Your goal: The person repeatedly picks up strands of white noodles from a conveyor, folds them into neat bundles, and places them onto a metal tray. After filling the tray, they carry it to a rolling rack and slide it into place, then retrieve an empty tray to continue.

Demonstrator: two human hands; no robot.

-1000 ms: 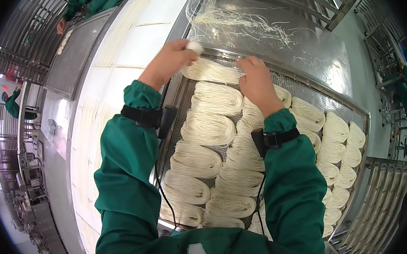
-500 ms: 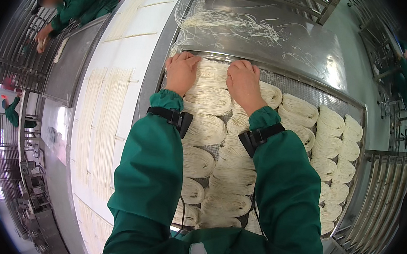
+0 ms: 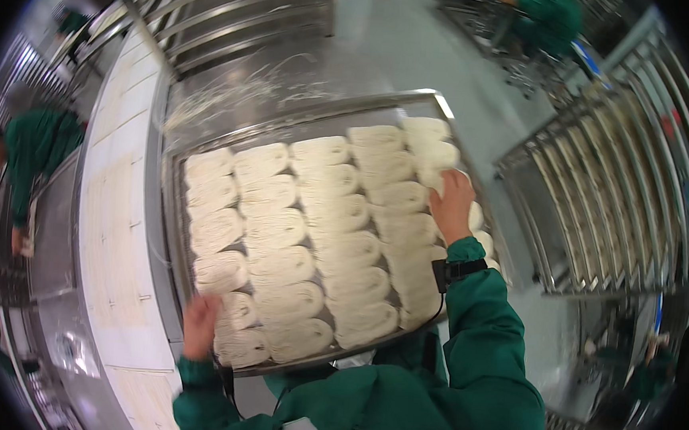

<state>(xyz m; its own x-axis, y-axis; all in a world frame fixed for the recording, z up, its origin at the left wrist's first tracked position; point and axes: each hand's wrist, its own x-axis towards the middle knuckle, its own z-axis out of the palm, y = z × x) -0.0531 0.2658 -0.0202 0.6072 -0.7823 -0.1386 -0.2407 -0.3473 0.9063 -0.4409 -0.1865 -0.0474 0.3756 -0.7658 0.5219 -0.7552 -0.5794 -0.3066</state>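
Folded bundles of thin pale noodles (image 3: 266,227) lie in slanting rows over a metal mesh tray (image 3: 311,125) in front of me. My left hand (image 3: 199,326) is at the tray's near left edge, close to the nearest bundles of that row. Motion smears its fingers, so their hold does not show. On the right, my right hand (image 3: 453,205) is over the outermost row of noodle bundles near the tray's right rim. Its thumb stands apart from the fingers, and I see nothing in it. Its palm side is hidden.
Loose noodle strands (image 3: 216,102) lie on the metal surface beyond the tray. A long white table (image 3: 120,223) runs along the left. A slatted metal rack (image 3: 602,193) stands at right, another rack (image 3: 238,16) at the far side. A person in green (image 3: 33,149) works at left.
Both hands have left the far end of the noodle rows: the left came nearer to me, the right moved right. The view has turned, and the whole tray now shows.
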